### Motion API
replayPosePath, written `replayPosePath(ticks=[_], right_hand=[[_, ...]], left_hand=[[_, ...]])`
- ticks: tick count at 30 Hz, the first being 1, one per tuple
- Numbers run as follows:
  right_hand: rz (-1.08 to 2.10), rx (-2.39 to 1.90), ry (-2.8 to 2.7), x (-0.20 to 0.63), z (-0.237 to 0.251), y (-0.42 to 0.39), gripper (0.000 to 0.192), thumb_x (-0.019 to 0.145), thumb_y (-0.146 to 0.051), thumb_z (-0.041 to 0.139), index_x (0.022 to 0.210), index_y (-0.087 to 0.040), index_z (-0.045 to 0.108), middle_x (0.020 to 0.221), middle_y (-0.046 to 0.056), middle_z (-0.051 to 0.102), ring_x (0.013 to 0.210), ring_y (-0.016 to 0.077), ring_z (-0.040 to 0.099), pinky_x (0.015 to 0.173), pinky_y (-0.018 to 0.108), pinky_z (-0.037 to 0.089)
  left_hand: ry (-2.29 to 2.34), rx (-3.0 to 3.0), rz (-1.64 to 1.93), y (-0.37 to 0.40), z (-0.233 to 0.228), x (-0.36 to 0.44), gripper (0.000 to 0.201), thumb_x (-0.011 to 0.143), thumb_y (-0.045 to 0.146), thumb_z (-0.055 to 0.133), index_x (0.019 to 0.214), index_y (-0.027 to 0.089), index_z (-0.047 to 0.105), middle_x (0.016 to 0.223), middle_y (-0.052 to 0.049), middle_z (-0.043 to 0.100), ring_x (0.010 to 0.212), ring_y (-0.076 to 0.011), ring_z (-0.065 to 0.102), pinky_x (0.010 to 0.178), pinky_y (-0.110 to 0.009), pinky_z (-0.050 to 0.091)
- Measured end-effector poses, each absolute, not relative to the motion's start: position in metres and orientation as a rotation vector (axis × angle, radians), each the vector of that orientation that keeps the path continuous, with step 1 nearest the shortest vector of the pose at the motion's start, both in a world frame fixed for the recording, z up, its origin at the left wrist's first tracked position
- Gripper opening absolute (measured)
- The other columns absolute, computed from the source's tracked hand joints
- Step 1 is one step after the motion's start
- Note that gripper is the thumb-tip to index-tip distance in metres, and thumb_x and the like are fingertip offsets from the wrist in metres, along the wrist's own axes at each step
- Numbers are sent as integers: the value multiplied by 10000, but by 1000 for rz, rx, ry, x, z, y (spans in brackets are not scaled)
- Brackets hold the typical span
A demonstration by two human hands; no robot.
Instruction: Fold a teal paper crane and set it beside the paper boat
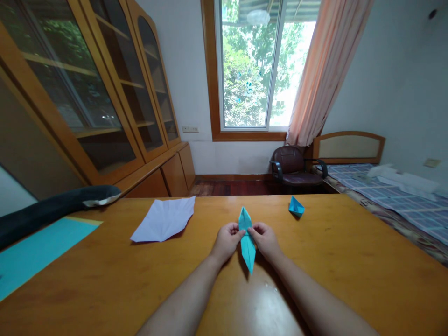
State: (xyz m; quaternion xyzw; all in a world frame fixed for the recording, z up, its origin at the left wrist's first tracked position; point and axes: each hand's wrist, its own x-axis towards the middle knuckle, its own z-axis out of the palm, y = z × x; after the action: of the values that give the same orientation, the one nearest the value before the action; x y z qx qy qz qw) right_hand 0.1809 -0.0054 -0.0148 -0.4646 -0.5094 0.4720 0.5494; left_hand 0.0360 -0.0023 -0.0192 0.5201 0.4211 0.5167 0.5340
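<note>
Two bare forearms are reaching in from the near edge over the glossy wooden desk (pixel 350 261), whose varnish is catching a pale reflection just in front of them. The left hand (pixel 227 240) and the right hand (pixel 266 239) are meeting at the middle of the desk, each grip pressing together on a folded turquoise paper model (pixel 247 238): the left thumb and fingers are pinching its left edge, the right thumb and fingers are pinching its right edge, both near the upper half. The model is long and narrow, pointed at both ends; its lower tip is pointing back toward the person and is sitting at or just above the desk surface, while its upper tip is rising between the two hands.

To the left, a flat turquoise sheet (pixel 35 254) is lying along the near-left part of the desk, partly cut off by the frame edge. Beyond it, a dark curved object (pixel 52 207) is stretching across the left edge. A creased white sheet of paper (pixel 164 219) is lying unfolded left of the hands, well apart from them. On the far right of the desk, a small turquoise paper boat (pixel 296 206) is standing alone.

Past the desk, a dark brown office chair (pixel 294 168) is standing below the window (pixel 255 65), a bed (pixel 385 196) is running along the right wall, and glass-fronted wooden cabinets (pixel 105 93) are lining the left.
</note>
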Motion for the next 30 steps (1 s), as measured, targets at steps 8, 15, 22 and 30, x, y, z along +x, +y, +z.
replayPosePath(ticks=[8,15,22,30], right_hand=[[1113,-1045,-1198,177,-18,-3,350,610,-485,710,618,-193,516,548,-40,509,525,109,444,501,232,368],[1145,-1025,-1186,176,-21,-2,345,614,-448,703,661,-216,451,557,-57,489,515,102,434,497,223,357],[1292,-989,-1118,175,-19,-3,402,582,-424,732,845,-220,507,554,-55,576,503,125,504,509,240,396],[1248,-1056,-1207,179,-18,-5,421,603,-563,721,663,-159,621,575,6,585,516,115,480,493,241,379]], left_hand=[[1030,1201,1312,-4,-18,39,293,632,359,763,693,147,570,590,32,581,531,-97,529,513,-196,408],[1019,1143,1352,-6,-14,41,348,600,383,784,763,161,570,621,25,618,560,-119,577,539,-218,449],[1056,1097,1315,-4,-16,37,440,595,394,792,895,127,613,533,63,556,466,-96,512,481,-210,404],[997,1085,1298,-4,-20,38,405,591,399,795,757,180,497,535,80,530,459,-79,488,462,-185,383]])
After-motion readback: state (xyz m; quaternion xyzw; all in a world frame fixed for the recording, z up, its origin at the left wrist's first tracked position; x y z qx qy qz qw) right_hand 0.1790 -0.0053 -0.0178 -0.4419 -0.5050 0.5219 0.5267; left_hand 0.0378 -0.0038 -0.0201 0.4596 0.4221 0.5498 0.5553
